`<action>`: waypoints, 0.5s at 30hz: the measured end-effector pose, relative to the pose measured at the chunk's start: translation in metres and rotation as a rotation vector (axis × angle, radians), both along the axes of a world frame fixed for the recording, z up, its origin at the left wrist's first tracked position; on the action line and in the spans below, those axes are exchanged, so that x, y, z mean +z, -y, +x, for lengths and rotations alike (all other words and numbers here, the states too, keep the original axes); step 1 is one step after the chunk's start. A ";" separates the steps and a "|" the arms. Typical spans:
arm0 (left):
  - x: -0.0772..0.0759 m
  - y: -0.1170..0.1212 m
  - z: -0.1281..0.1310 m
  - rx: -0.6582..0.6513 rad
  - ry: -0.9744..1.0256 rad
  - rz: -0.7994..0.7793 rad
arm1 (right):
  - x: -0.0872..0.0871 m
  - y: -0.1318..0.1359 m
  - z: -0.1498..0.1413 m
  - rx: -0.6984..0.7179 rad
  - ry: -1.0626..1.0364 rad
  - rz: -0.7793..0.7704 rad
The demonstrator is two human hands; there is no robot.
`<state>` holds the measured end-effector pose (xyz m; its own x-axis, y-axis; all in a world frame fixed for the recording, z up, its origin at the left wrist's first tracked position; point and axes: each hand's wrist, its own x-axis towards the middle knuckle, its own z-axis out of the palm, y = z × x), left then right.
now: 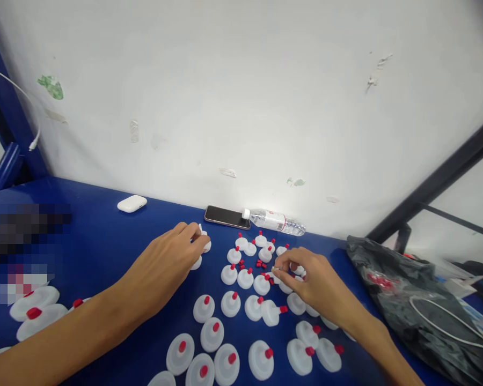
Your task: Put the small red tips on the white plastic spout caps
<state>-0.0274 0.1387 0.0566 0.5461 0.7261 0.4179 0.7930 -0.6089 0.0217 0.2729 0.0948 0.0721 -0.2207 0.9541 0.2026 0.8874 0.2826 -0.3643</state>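
Observation:
My left hand (181, 244) is closed, with its fingertips on a white plastic nozzle lid (206, 246) whose bare white tip points up. Another white lid (197, 263) lies just under that hand, partly hidden by it. My right hand (306, 271) pinches a tiny pale piece between thumb and forefinger, too small to name. Around and beneath it lie several round white lids with red tip caps (262, 284), some hidden by the hand. Between the lids sit several loose red caps (261, 264).
More red-tipped lids (212, 334) spread over the blue table (92, 214) toward me. At the wall lie a phone (227, 216), a water bottle (276, 221) and a white earbud case (132, 203). On the right is a black plastic bag (398, 321) with a white cable.

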 end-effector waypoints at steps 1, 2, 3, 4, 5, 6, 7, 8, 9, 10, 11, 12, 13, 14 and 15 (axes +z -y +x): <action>0.002 0.001 0.000 0.000 -0.011 0.000 | 0.002 0.001 0.001 0.011 0.012 -0.018; 0.003 0.002 0.001 0.001 -0.021 0.001 | 0.003 0.002 0.001 0.022 0.022 -0.034; 0.005 0.004 0.002 0.004 -0.024 0.002 | 0.005 0.002 0.002 0.029 0.030 -0.044; 0.006 0.004 0.002 0.008 -0.024 0.003 | 0.005 0.003 0.002 0.035 0.037 -0.051; 0.007 0.005 0.002 0.013 -0.020 0.004 | 0.006 0.003 0.002 0.038 0.041 -0.055; 0.006 0.005 0.003 0.019 -0.014 0.005 | 0.007 0.004 0.002 0.041 0.044 -0.059; 0.005 0.005 0.003 0.022 -0.006 0.005 | 0.007 0.004 0.001 0.047 0.046 -0.065; 0.004 0.005 0.003 0.016 0.001 0.007 | 0.008 0.004 0.001 0.053 0.048 -0.070; 0.001 0.004 0.003 0.005 0.010 0.008 | 0.008 0.004 0.000 0.063 0.050 -0.075; -0.001 0.004 0.004 -0.006 0.022 0.011 | 0.008 0.004 0.000 0.076 0.054 -0.080; -0.003 0.003 0.004 -0.018 0.037 0.015 | 0.008 0.004 0.000 0.089 0.059 -0.083; -0.005 0.003 0.005 -0.030 0.056 0.016 | 0.007 0.004 0.000 0.100 0.066 -0.085; -0.006 0.003 0.005 -0.040 0.080 0.016 | 0.006 0.003 0.001 0.108 0.075 -0.086; -0.007 0.004 0.006 -0.050 0.109 0.017 | 0.005 0.003 0.002 0.111 0.085 -0.087; -0.006 0.005 0.007 -0.066 0.142 0.020 | 0.003 0.002 0.004 0.110 0.097 -0.087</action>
<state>-0.0204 0.1339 0.0506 0.5265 0.6812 0.5087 0.7411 -0.6609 0.1181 0.2764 0.0933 0.0753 -0.3396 0.9360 0.0932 0.8848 0.3515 -0.3060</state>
